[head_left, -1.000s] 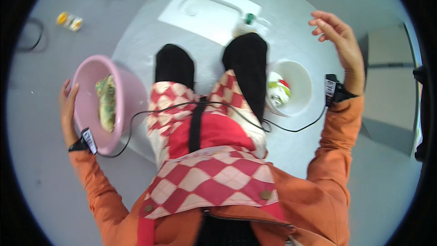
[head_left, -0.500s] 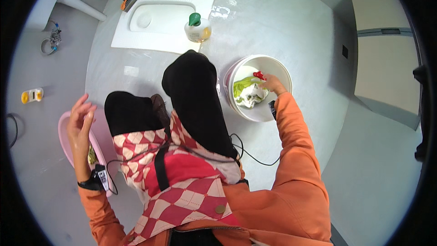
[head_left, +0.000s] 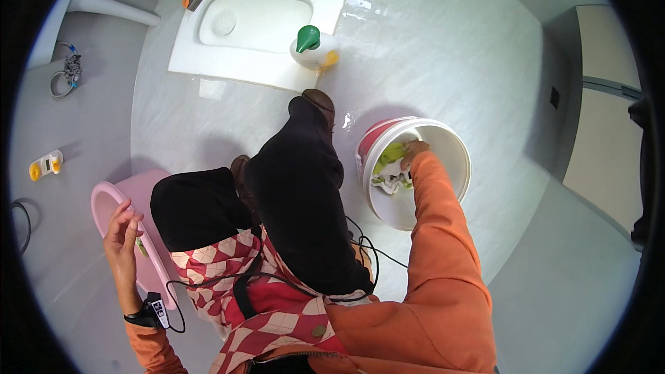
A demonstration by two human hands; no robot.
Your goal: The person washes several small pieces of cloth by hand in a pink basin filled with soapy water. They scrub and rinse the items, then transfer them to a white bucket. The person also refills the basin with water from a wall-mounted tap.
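Note:
My right hand [head_left: 416,153] reaches down into a white bucket [head_left: 454,140] with a red patch on its outside. Its curled fingers are at the green cloth [head_left: 392,154] and the white cloth with green marks [head_left: 392,179] inside; the fingertips are partly hidden, so what they grip cannot be made out. On the other side, my left hand [head_left: 123,232] is raised over the rim of a pink basin [head_left: 104,201], fingers loosely apart and holding nothing. Some yellow-green stuff [head_left: 142,246] shows inside the basin, mostly hidden by its wall.
A clear bottle with a green cap [head_left: 308,39] stands at the edge of a white squat toilet [head_left: 260,21]. On the left are a white and yellow device [head_left: 46,165] and a metal hose fitting [head_left: 67,75]. A black cable [head_left: 374,249] loops beside my leg.
My right hand has gone deeper into the bucket, and the red item by its fingers is no longer visible. The view has shifted; the bucket now appears more tilted. My left hand stays by the basin.

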